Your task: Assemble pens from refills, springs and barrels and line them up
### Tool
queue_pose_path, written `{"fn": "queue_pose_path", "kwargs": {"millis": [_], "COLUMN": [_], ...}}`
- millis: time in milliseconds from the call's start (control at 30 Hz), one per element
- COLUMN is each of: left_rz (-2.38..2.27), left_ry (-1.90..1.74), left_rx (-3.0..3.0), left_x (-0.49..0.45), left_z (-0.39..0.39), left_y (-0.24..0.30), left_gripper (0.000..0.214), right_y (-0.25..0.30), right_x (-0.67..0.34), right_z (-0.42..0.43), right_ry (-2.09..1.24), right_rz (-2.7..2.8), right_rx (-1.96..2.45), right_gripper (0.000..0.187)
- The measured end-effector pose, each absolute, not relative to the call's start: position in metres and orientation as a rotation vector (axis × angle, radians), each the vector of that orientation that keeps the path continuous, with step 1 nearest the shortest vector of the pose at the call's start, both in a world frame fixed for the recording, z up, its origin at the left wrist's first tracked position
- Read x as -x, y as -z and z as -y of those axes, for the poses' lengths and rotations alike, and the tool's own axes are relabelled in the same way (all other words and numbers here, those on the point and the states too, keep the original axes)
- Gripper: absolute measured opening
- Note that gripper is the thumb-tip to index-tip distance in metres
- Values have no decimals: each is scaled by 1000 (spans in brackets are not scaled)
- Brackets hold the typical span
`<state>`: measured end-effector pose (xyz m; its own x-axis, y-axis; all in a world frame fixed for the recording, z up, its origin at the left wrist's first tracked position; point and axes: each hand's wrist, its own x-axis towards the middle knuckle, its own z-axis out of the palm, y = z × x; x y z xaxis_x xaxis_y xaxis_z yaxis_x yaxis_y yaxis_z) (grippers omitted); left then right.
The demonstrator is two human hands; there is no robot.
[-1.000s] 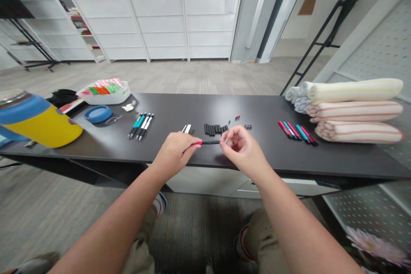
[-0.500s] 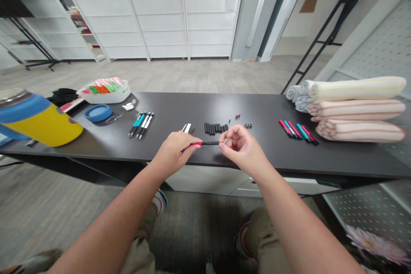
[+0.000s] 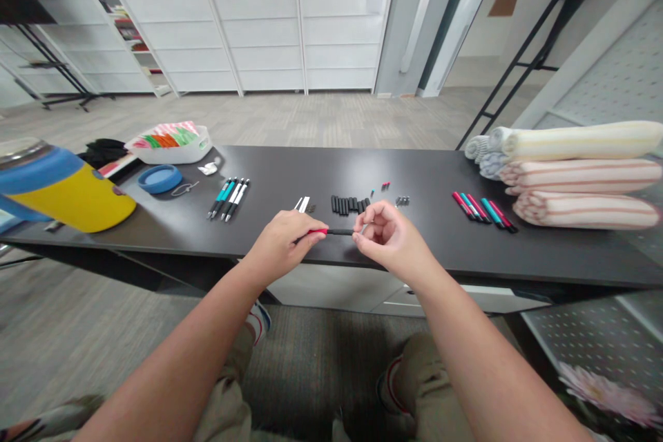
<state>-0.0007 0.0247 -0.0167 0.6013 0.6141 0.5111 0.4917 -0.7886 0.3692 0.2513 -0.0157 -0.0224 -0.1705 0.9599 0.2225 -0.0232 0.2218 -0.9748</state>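
My left hand (image 3: 284, 242) is closed around the red end of a pen (image 3: 336, 231) with a black grip, held level above the front edge of the black table (image 3: 290, 179). My right hand (image 3: 386, 235) pinches the pen's other end, where a small pale tip shows between thumb and fingers. Just behind the hands lie a row of black grip sleeves (image 3: 348, 204), two white barrels (image 3: 302, 204) and some tiny loose parts (image 3: 400, 201).
Several finished pens (image 3: 228, 197) lie to the left, red and teal pens (image 3: 483, 210) to the right. Folded towels (image 3: 574, 173) stack at the right end. A white tray (image 3: 170, 143), a blue lid (image 3: 158, 179) and a yellow-blue bottle (image 3: 62, 190) sit at left.
Both hands stay together on the pen; my right fingers have shifted slightly at its tip. The view has tilted down a little.
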Motion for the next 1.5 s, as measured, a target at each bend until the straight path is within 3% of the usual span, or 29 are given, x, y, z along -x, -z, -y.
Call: {"fn": "queue_pose_path", "kwargs": {"millis": [1500], "left_rz": [-885], "left_ry": [-902], "left_rx": [-2649], "left_x": [-1], "left_z": [-25], "left_y": [19], "left_gripper": [16], "right_y": [24], "right_x": [-250], "right_z": [14], "right_ry": [-1188], "right_rz": [1478], "right_rx": [1001], "right_gripper": [34]}}
